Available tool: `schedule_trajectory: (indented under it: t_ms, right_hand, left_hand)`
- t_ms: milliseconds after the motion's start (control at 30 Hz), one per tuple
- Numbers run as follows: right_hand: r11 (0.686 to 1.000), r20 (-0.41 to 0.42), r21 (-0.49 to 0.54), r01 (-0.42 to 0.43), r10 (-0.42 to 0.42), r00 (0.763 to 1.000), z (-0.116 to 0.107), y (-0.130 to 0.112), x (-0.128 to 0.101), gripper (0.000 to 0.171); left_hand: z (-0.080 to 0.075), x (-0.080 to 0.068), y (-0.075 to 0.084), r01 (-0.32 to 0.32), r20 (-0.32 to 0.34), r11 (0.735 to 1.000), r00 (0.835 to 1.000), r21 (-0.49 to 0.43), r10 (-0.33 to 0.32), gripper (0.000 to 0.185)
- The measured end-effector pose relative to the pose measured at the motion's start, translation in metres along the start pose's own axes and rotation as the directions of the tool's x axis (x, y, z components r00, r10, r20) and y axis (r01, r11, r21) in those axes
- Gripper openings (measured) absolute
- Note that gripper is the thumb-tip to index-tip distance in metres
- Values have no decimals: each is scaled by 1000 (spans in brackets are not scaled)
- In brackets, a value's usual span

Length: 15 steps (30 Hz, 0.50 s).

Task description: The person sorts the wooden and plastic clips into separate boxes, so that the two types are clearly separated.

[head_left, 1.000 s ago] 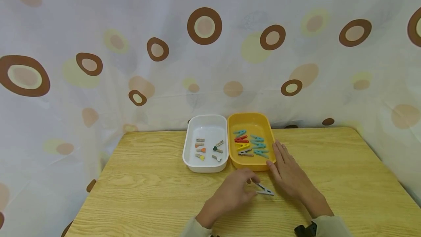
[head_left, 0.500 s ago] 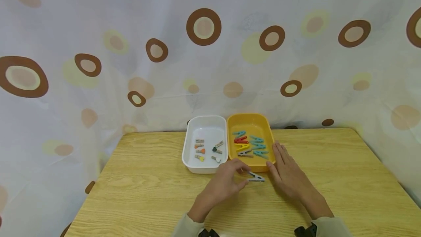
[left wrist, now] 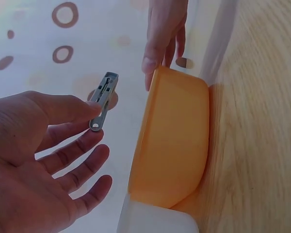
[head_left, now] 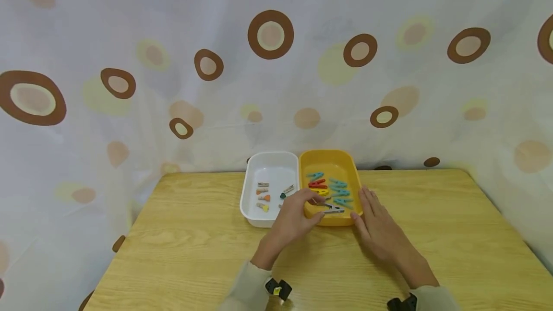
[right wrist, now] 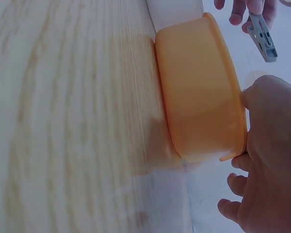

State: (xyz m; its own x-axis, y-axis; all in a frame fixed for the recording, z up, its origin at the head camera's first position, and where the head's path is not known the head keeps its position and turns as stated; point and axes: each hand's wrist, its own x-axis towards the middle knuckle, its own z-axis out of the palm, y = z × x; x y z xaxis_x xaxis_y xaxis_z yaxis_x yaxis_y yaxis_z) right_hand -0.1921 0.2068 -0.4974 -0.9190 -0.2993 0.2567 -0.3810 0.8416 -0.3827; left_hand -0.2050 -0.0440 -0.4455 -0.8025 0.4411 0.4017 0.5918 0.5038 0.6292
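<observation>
The left hand [head_left: 294,217] pinches a grey clothes peg [left wrist: 103,101] by one end between thumb and forefinger; the remaining fingers are spread and relaxed beneath the pinch, holding nothing. The peg hangs above the near end of the yellow tray [head_left: 330,219], its free end pointing away from the pinch and over the tray's interior; it does not appear to touch the rim.

The right hand [head_left: 380,227] lies flat with straight fingers on the table [head_left: 453,234]; its thumb and forefinger side rest against the tray's outer wall on the side opposite the pinch, and it grasps nothing.

Recommended execution, as a judgement: maintain the bracing contact so the tray does not slide; lower the pinch until the peg is below rim level before parting thumb and forefinger; release over bare floor just short of the coloured pegs [head_left: 334,190] lying further in; avoid the neighbouring white tray [head_left: 248,205], which touches the yellow one on the hand's outer side and holds small wooden clips [head_left: 262,196].
</observation>
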Motion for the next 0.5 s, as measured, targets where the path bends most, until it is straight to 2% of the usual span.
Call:
schedule_trajectory:
  t_ms: [300, 500]
  right_hand:
    - [1000, 10, 8, 0, 0, 1000, -1, -1, -1, 69]
    - [1000, 14, 10, -7, 7, 1000, -3, -1, -1, 70]
  left_hand:
    - [-2, 29, -9, 41, -1, 999, 999, -23, -41, 22]
    - [3, 45, -14, 58, 7, 998, 998, -34, -58, 25]
